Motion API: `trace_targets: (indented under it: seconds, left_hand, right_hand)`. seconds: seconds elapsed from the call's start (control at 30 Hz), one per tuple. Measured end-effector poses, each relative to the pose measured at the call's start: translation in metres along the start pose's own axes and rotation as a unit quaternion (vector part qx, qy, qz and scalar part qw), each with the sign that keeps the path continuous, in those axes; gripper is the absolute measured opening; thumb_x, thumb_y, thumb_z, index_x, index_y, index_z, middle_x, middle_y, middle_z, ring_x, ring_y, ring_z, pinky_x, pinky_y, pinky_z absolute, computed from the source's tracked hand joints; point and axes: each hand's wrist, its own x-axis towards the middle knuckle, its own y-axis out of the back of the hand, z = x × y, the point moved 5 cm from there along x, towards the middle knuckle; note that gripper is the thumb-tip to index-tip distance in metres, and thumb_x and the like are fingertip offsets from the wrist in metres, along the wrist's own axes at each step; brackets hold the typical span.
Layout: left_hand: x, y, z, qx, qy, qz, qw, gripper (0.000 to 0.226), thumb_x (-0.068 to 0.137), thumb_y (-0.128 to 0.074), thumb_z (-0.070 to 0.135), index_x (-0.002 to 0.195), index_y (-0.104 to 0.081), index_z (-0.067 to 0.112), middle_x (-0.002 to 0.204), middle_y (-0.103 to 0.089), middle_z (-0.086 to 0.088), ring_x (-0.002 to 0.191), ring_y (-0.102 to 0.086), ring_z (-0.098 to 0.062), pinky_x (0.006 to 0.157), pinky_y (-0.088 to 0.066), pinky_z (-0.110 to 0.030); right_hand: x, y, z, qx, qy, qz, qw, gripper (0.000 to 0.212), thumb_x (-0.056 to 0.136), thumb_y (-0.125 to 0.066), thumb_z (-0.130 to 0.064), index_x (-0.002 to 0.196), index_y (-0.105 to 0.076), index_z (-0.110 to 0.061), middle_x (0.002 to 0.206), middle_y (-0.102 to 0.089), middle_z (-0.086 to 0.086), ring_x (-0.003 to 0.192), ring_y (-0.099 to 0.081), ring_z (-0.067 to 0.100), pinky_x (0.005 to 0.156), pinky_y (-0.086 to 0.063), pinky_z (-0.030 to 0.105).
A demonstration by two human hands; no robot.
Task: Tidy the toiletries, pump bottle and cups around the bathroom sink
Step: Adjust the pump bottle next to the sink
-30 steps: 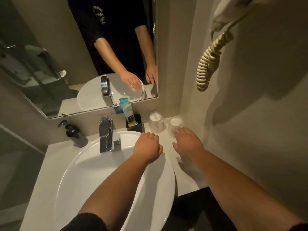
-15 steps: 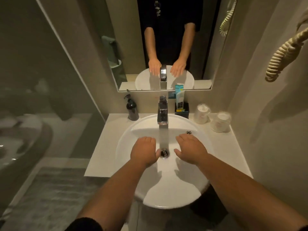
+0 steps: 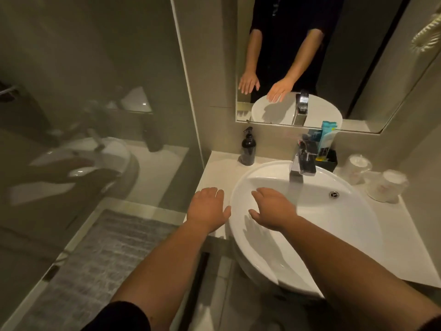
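Observation:
A black pump bottle (image 3: 247,149) stands on the white counter (image 3: 218,170) left of the chrome tap (image 3: 303,163). Behind the tap a black holder (image 3: 328,160) carries a blue-and-white tube (image 3: 326,137) and other toiletries. Two wrapped white cups (image 3: 356,169) (image 3: 387,185) stand upside down at the back right. My left hand (image 3: 207,209) hovers palm down over the counter's left front corner, fingers apart, empty. My right hand (image 3: 274,209) is spread over the left part of the white basin (image 3: 358,223), also empty.
A mirror (image 3: 358,68) hangs above the counter and reflects my arms. A glass shower partition (image 3: 95,103) closes off the left side. A grey bath mat (image 3: 100,259) lies on the floor below left. A coiled cord (image 3: 427,37) hangs at the top right.
Both hands and my view have swung left, from beside the cups, across the basin, to its left edge. My fists have uncurled into spread fingers. Nothing was picked up.

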Motion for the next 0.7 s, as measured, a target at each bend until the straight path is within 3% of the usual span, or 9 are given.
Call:
trace_targets:
  seconds: [0.23, 0.53, 0.7]
  left_hand:
    - [0.036, -0.008, -0.022, 0.012, 0.008, -0.017, 1.000, 0.048, 0.093, -0.034, 0.054, 0.121, -0.049, 0.018, 0.117, -0.058, -0.004, 0.106, -0.055, -0.024, 0.093, -0.044, -0.039]
    - [0.131, -0.026, -0.015, -0.002, 0.016, -0.027, 1.000, 0.047, 0.093, -0.036, 0.050, 0.120, -0.050, 0.015, 0.115, -0.058, -0.006, 0.105, -0.053, -0.026, 0.090, -0.040, -0.038]
    - [0.173, -0.037, -0.006, -0.019, 0.002, -0.035, 0.999, 0.048, 0.094, -0.037, 0.049, 0.124, -0.050, 0.014, 0.118, -0.058, -0.007, 0.107, -0.053, -0.027, 0.091, -0.039, -0.039]
  right_hand:
    - [0.052, 0.001, -0.005, 0.006, 0.015, 0.010, 1.000, 0.057, 0.090, -0.047, -0.050, 0.135, -0.047, -0.016, 0.134, -0.055, 0.006, 0.123, -0.050, 0.027, 0.106, -0.041, 0.038]
    - [0.136, -0.004, 0.041, 0.024, -0.004, -0.003, 1.000, 0.047, 0.089, -0.047, -0.045, 0.122, -0.052, -0.013, 0.117, -0.059, 0.009, 0.111, -0.054, 0.028, 0.094, -0.043, 0.037]
    - [0.165, -0.009, 0.063, 0.038, -0.038, -0.008, 0.999, 0.052, 0.091, -0.047, -0.045, 0.131, -0.048, -0.011, 0.124, -0.057, 0.011, 0.117, -0.051, 0.029, 0.099, -0.040, 0.037]
